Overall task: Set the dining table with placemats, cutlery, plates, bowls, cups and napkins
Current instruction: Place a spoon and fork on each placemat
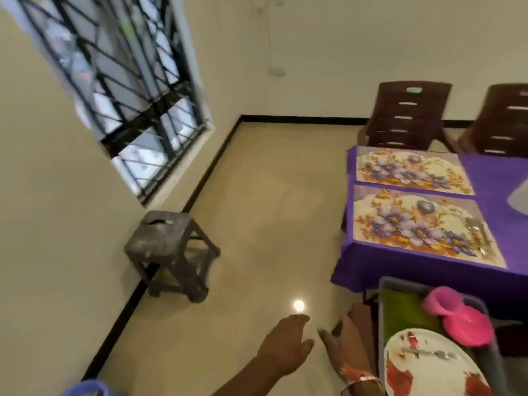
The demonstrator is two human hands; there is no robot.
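A glossy cream floor point(271, 210) fills the room, with a barred window point(120, 90) far up-left of the hands. A dark stool point(171, 252) stands beyond the left hand point(285, 342). Both hands hover over the floor, fingers straight and apart, holding nothing. Just right of the right hand point(347, 345) sits a grey tray point(383, 310) with a pink cup point(441, 300), pink bowl point(468, 327) and red-patterned plate point(428, 367). Farther beyond, the purple-clothed table point(500, 178) bears a near placemat point(420, 227) with blurred cutlery point(477, 232) and a far placemat point(411, 170).
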